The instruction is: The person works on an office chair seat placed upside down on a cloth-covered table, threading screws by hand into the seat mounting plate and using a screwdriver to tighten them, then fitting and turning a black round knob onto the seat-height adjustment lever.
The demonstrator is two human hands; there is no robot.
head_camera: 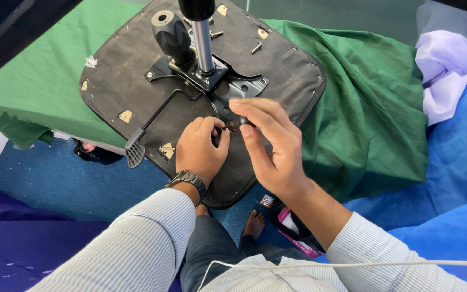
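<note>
Pinching a small dark bolt (228, 127), the left hand (200, 148) and right hand (268, 146) are fitting it into the seat (131, 70); loose screws (257, 47) are waiting at twelve o'clock.

Can't really make out the small dark part (228, 127) pinched between the left hand (200, 148) and the right hand (268, 146), it's tiny and the fingers cover most of it, and the right fingertips (244, 104) are motion-blurred too. The metal post (203, 46) and its black cap run off the top edge, and the hands hide the near bit of the black mounting plate (233, 86). The pink packet (293, 238) by the bare foot (253, 223) is half tucked behind the right forearm, so no idea what it is.
</note>
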